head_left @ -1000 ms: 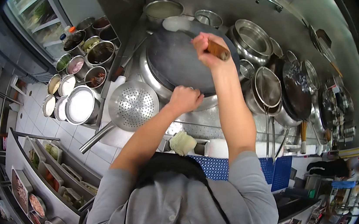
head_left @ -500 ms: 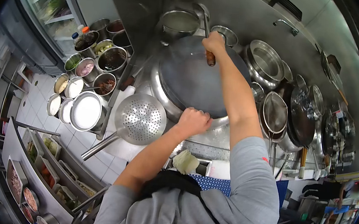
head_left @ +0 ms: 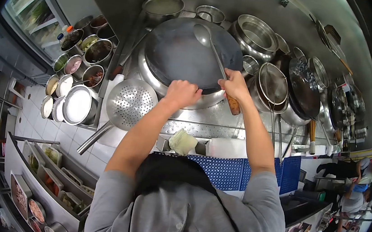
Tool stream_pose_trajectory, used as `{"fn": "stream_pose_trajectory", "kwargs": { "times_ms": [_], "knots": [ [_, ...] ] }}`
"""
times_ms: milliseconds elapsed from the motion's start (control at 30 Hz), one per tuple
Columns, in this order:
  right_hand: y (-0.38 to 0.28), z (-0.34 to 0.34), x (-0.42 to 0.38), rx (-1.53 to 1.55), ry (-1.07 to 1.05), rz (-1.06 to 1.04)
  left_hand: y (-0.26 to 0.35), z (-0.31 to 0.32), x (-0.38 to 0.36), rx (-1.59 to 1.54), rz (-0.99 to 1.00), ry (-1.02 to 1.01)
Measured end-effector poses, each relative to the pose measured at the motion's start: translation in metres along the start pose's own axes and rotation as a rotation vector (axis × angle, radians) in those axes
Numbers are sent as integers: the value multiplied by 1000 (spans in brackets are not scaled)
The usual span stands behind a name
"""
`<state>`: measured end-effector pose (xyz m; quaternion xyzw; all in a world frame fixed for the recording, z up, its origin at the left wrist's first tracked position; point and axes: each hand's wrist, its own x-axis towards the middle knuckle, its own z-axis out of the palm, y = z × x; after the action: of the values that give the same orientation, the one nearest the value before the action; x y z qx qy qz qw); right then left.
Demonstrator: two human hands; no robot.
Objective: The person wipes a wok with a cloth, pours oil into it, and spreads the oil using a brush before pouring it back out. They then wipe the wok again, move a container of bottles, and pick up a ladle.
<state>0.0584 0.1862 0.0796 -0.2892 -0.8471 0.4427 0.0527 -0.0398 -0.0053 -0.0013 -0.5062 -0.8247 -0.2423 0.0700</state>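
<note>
A large dark wok (head_left: 174, 53) sits on a round steel burner ring, with a faint haze over its surface. My left hand (head_left: 183, 93) is closed at the wok's near rim; the spot that its fingers grip is mostly hidden. In my right hand (head_left: 236, 86) is a long ladle (head_left: 215, 51), held near its wooden handle. The ladle's bowl is over the wok's far right part, and the handle end points back toward me. Left of the wok lies a perforated strainer (head_left: 131, 104) with a steel handle.
Pots of sauces and ingredients (head_left: 78, 104) stand at the left. A steel pot (head_left: 163, 7) is behind the wok. Stacked bowls (head_left: 257, 37), a mesh skimmer (head_left: 273, 84) and another wok (head_left: 305, 85) line the right. A folded cloth (head_left: 182, 142) lies in front. Other people (head_left: 354, 199) are far right.
My right hand has come back toward me with the ladle, whose bowl is now over the wok. My left hand stays at the near rim. The whole view has shifted.
</note>
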Motion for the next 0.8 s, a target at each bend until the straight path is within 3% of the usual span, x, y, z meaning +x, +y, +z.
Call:
{"fn": "stream_pose_trajectory", "kwargs": {
  "times_ms": [300,500,800],
  "knots": [
    [9,-6,-55,699,-195,272,-1,8,-4,36,24,34],
    [4,7,-56,1535,-478,535,1,14,-4,52,15,-21],
    [-76,25,11,1749,-628,580,-1,17,-5,29,-3,-34]
  ]
}}
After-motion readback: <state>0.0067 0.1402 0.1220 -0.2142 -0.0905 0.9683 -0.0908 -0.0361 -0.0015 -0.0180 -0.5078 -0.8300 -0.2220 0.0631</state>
